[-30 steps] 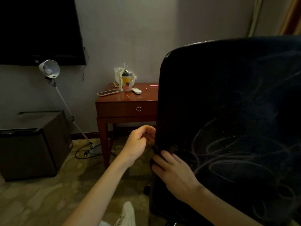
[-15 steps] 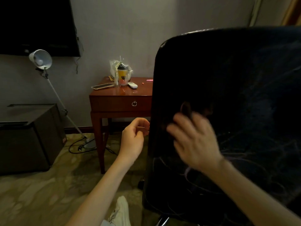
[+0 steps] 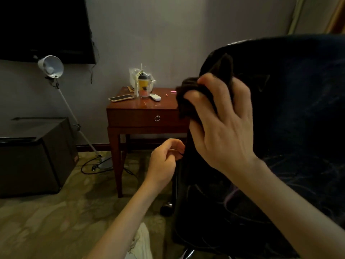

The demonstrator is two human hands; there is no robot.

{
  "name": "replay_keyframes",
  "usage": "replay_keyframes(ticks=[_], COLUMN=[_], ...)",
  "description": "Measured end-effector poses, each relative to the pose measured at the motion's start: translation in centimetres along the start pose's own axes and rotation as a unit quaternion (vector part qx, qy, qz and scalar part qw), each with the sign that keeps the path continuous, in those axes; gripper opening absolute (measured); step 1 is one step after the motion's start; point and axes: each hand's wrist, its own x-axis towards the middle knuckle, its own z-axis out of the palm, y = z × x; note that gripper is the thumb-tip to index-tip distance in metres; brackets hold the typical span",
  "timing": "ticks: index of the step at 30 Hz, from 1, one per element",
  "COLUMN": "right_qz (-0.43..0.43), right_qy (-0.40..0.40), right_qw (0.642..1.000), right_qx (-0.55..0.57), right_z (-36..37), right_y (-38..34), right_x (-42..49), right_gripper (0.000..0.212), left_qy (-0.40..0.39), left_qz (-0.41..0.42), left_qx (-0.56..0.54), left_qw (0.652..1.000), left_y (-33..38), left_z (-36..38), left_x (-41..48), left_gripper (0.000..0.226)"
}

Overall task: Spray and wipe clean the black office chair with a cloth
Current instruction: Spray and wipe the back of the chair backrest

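The black office chair (image 3: 291, 113) fills the right half of the view, its backrest turned toward me with faint smear marks on it. My right hand (image 3: 222, 120) grips a bunched dark cloth (image 3: 188, 96) and holds it against the upper left edge of the backrest. My left hand (image 3: 164, 159) is lower, at the backrest's left edge, fingers curled; whether it grips the edge is unclear. No spray bottle is identifiable in my hands.
A wooden side table (image 3: 130, 116) stands behind the chair with a phone (image 3: 121, 98), a remote (image 3: 155, 97) and a bagged drink (image 3: 142, 83). A white floor lamp (image 3: 50, 67) and its cable lie left of it, beside a dark cabinet (image 3: 31, 156). A chair caster (image 3: 167, 208) rests on the carpet.
My right hand has risen with the cloth from the lower backrest edge up to its upper left corner. My left hand has stayed at the chair's left edge.
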Motion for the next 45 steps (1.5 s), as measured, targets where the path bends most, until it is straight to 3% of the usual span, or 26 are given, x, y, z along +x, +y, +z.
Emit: replay_keyframes(ticks=[4, 8, 13, 15, 19, 24, 28, 33, 36, 38, 42, 45], right_qz=[-0.082, -0.136, -0.174, -0.12, 0.043, 0.149, 0.136, 0.011, 0.02, 0.057, 0.1, 0.094], right_qy=[-0.081, -0.159, -0.319, -0.282, -0.062, 0.139, 0.121, -0.067, -0.144, -0.09, 0.123, 0.149], right_qw=[0.983, 0.971, 0.93, 0.952, 0.995, 0.979, 0.983, 0.996, 0.989, 0.994, 0.985, 0.984], right_qx=[-0.142, -0.112, -0.056, 0.003, 0.068, -0.022, -0.031, -0.059, -0.035, 0.023, 0.064, 0.002], right_z=[2.4, 4.2, 4.2, 3.2, -1.8, -6.8, -3.8, 0.5, -0.4, -2.1, -6.3, -6.7], right_y=[0.6, -0.1, -2.3, -2.2, 1.4, 8.7, 10.0, 8.4, 7.2, 6.3, 5.5, 5.8], right_x=[-4.0, -10.8, -15.4, -14.5, -7.3, 0.7, -2.0, -13.3, -14.4, -11.7, -1.1, 5.9], right_gripper=[0.038, 0.044, 0.048, 0.041, 0.034, 0.03, 0.035, 0.033, 0.036, 0.034, 0.03, 0.029], left_qy=[-0.019, 0.025, 0.057, 0.07, 0.106, 0.219, 0.202, 0.194, 0.216, 0.222, 0.218, 0.207], left_qz=[0.006, -0.001, 0.003, 0.032, 0.169, 0.394, 0.448, 0.433, 0.423, 0.418, 0.422, 0.431], left_qx=[0.001, 0.023, 0.077, 0.093, 0.137, 0.254, 0.288, 0.314, 0.321, 0.326, 0.325, 0.314], left_qw=[1.0, 0.999, 0.995, 0.993, 0.97, 0.856, 0.822, 0.822, 0.82, 0.819, 0.818, 0.82], left_y=[-0.5, -1.2, -0.1, 1.6, 6.9, 15.0, 19.4, 19.5, 19.4, 19.3, 19.4, 19.4], left_z=[0.0, -1.1, -2.5, -2.9, -2.8, 0.1, 3.2, 4.6, 4.1, 3.7, 2.8, 2.4], left_x=[-0.6, -1.1, -1.7, -1.5, -1.1, -0.5, 0.9, 1.6, 1.8, 1.9, 2.3, 2.9], left_gripper=[0.045, 0.041, 0.038, 0.036, 0.033, 0.028, 0.032, 0.033, 0.031, 0.032, 0.028, 0.025])
